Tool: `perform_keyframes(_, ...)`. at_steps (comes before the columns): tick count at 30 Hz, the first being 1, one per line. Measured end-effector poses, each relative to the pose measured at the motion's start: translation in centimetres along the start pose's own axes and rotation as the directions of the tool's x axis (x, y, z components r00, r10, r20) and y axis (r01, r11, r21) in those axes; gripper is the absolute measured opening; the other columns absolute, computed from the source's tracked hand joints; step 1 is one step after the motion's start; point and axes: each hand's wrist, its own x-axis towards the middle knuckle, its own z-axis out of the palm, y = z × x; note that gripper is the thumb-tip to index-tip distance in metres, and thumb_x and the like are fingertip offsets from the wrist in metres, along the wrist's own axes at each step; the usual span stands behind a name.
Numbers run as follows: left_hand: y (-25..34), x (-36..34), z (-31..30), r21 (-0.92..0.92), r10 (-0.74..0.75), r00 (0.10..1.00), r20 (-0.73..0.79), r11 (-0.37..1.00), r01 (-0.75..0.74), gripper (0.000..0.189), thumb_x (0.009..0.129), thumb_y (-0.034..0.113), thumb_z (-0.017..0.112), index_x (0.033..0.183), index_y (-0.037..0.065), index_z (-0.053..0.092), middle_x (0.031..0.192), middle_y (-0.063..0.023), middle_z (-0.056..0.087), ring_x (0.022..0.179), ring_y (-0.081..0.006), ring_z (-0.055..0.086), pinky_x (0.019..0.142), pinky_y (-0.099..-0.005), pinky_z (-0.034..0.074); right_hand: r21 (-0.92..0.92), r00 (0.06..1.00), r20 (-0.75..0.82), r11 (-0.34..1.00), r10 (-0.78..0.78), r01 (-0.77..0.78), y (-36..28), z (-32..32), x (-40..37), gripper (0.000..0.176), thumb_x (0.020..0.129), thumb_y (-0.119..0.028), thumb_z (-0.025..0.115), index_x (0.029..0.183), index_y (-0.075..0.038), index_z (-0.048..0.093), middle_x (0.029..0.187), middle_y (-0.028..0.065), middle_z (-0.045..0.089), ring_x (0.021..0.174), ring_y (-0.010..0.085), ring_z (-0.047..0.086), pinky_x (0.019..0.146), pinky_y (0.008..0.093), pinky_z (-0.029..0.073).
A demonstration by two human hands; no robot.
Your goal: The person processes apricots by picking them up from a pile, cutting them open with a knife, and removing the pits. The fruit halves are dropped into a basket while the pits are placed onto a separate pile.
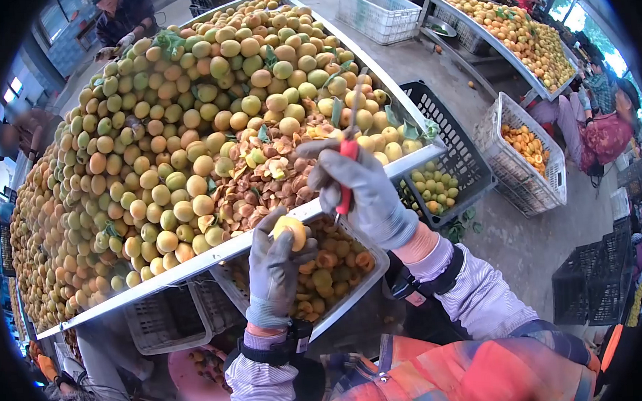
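Note:
My left hand (277,264), in a grey glove, is closed on an apricot piece (289,232) with pale yellow flesh showing, just past the table's near edge. My right hand (356,184), also gloved, is wrapped round a tool with a red handle (346,176); its thin metal shaft points up and away. Beyond both hands, a large heap of whole apricots (180,135) covers the white-edged table (215,255). Brownish pits and scraps (265,178) lie on its near part. Below my hands, a white crate (374,274) holds cut apricots (328,273).
Right of the table stand a black crate (451,128) with green fruit and a white crate (545,181) of orange fruit. A pink basin (193,385) sits low left. Another fruit table (501,35) is at upper right. Several people are around, one (126,22) across the table.

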Motion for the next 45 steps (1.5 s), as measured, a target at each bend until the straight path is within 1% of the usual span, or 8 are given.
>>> perform_keyframes(3,-1.2,0.6,-0.1,-0.166,-0.099,0.983,0.153,0.978,0.125,0.042,0.091,0.021,0.057,0.125,0.0,0.042,0.102,-0.0107,0.057,0.087,-0.0171,0.06,0.077,-0.0304,0.051,0.245,0.997,-0.075,0.969,-0.011,0.029,-0.1,0.0,-0.2,0.026,0.093,-0.019,0.051,0.105,0.002,0.06,0.065,0.0026,0.057,0.049,0.004,0.048,0.045,0.0169,0.04)
perform_keyframes(11,-2.2,-0.2,0.8,-0.03,-0.254,0.942,0.22,0.963,0.267,0.047,0.09,0.025,0.059,0.125,-0.001,0.041,0.105,-0.009,0.058,0.089,-0.0174,0.062,0.078,-0.03,0.052,-0.113,0.955,0.085,0.95,-0.284,0.292,1.0,-0.1,-1.1,0.039,0.093,-0.034,0.05,0.08,-0.001,0.065,0.046,-0.0004,0.047,0.036,0.0044,0.039,0.035,0.0191,0.027)
perform_keyframes(13,-2.0,-0.2,1.2,-0.007,-0.26,0.943,0.21,0.964,0.267,0.046,0.091,0.025,0.059,0.124,-0.002,0.042,0.105,-0.0094,0.059,0.088,-0.0173,0.062,0.077,-0.0297,0.052,0.013,0.99,0.14,1.0,-0.007,0.005,0.1,0.0,-1.4,0.035,0.091,-0.032,0.054,0.077,-0.001,0.064,0.048,-0.001,0.048,0.035,0.0042,0.039,0.036,0.0189,0.028)
perform_keyframes(22,-2.0,-0.6,1.0,0.051,-0.293,0.927,0.232,0.956,0.29,0.04,0.093,0.02,0.053,0.125,-0.003,0.042,0.104,-0.0112,0.06,0.087,-0.0173,0.063,0.078,-0.0314,0.053,-0.186,0.965,0.259,0.979,-0.03,0.081,-0.7,0.1,-1.5,0.031,0.092,-0.023,0.055,0.073,-0.001,0.064,0.07,0.0045,0.065,0.064,0.0094,0.057,0.064,0.0243,0.046)
perform_keyframes(26,-1.9,-0.6,1.3,0.036,-0.292,0.929,0.228,0.956,0.292,0.039,0.094,0.019,0.051,0.125,-0.003,0.042,0.104,-0.0118,0.059,0.088,-0.0177,0.063,0.078,-0.0326,0.054,-0.17,0.968,0.239,0.985,0.074,-0.033,-0.5,0.0,-1.2,0.03,0.091,-0.024,0.056,0.072,-0.002,0.065,0.066,0.0028,0.063,0.058,0.0072,0.054,0.056,0.0226,0.044)
perform_keyframes(29,-2.1,-0.5,1.4,0.093,-0.307,0.927,0.213,0.951,0.294,0.045,0.091,0.032,0.058,0.12,0.0,0.047,0.105,-0.0077,0.059,0.09,-0.0162,0.062,0.075,-0.0285,0.052,-0.206,0.949,0.256,0.948,-0.186,0.241,0.8,-0.5,-0.7,0.027,0.089,-0.023,0.055,0.075,-0.001,0.062,0.059,0.0053,0.06,0.036,0.0063,0.042,0.034,0.019,0.028)
perform_keyframes(32,-1.6,-0.5,1.2,0.083,-0.255,0.936,0.242,0.967,0.242,0.042,0.092,0.03,0.056,0.12,0.0,0.047,0.106,-0.0067,0.059,0.091,-0.0157,0.061,0.075,-0.028,0.052,-0.072,0.978,0.175,0.992,0.112,-0.101,-1.3,-0.2,-1.6,0.034,0.089,-0.026,0.059,0.067,-0.001,0.063,0.05,0.0008,0.053,0.031,0.0048,0.038,0.03,0.0195,0.026)
perform_keyframes(45,-2.5,-0.4,0.8,0.093,-0.258,0.943,0.208,0.965,0.243,0.042,0.093,0.031,0.054,0.119,-0.001,0.046,0.106,-0.0083,0.06,0.087,-0.0168,0.063,0.074,-0.0282,0.053,-0.188,0.98,0.158,0.978,0.117,-0.087,-0.3,0.3,-1.8,0.028,0.09,-0.022,0.059,0.071,-0.002,0.063,0.062,0.0023,0.061,0.051,0.0059,0.052,0.049,0.0217,0.042)
